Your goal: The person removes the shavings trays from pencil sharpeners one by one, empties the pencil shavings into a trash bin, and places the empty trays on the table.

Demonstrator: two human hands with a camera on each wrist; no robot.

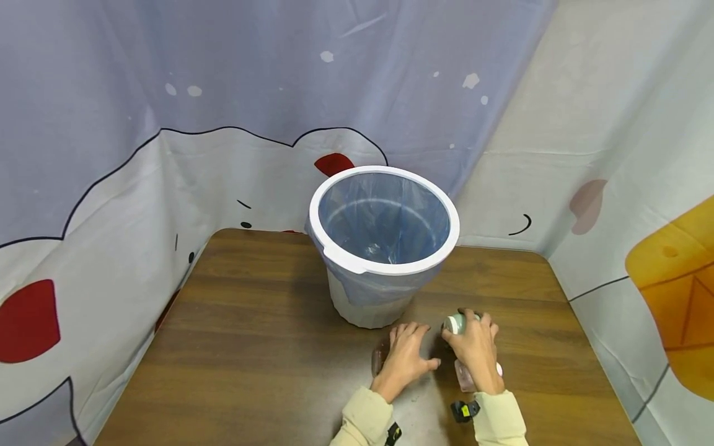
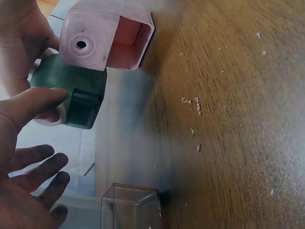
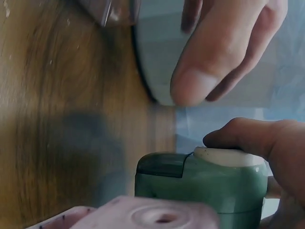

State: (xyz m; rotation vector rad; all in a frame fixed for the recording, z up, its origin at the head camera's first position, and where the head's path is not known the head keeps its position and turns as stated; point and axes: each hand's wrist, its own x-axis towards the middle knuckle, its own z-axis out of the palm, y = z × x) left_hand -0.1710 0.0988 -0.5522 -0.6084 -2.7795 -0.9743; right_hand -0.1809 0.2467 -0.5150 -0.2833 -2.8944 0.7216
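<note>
1. Head view: I had the right hand (image 1: 474, 347) clamped on what I took for a green sharpener (image 3: 224, 186), just in front of the bin and to its right.
2. Right wrist view: thumb lay on the green sharpener's pale end (image 3: 228, 157), other fingers partly hidden round the far side. Probably gripped across so it couldn't roll. It looked lifted off the surface (image 1: 240, 322); underside contact I couldn't confirm.
3. Left hand (image 1: 404, 359): fingers spread, thumb well apart from them, nothing held. The left wrist view lined its thumb up over the green sharpener, but the head view gave me a gap, so I logged no contact. Spread like that, I judged, to leave room round the held piece.
4. Pink sharpener (image 2: 90, 38) sat by the right wrist, round hole and open cavity showing. Likely parked there for easy reach.
5. Clear box (image 2: 131, 210) stood on the surface just beside the left hand; shaped like a sharpener drawer, so presumably set aside from one.
6. Pale shavings (image 2: 198, 106) lay scattered on the surface, probably spilled from a drawer.
7. Bin (image 1: 362, 313) stood upright beyond both hands. Liner (image 1: 390, 235) ran inside and hung below the rim outside, I'd say so the rim pinned it.
</note>
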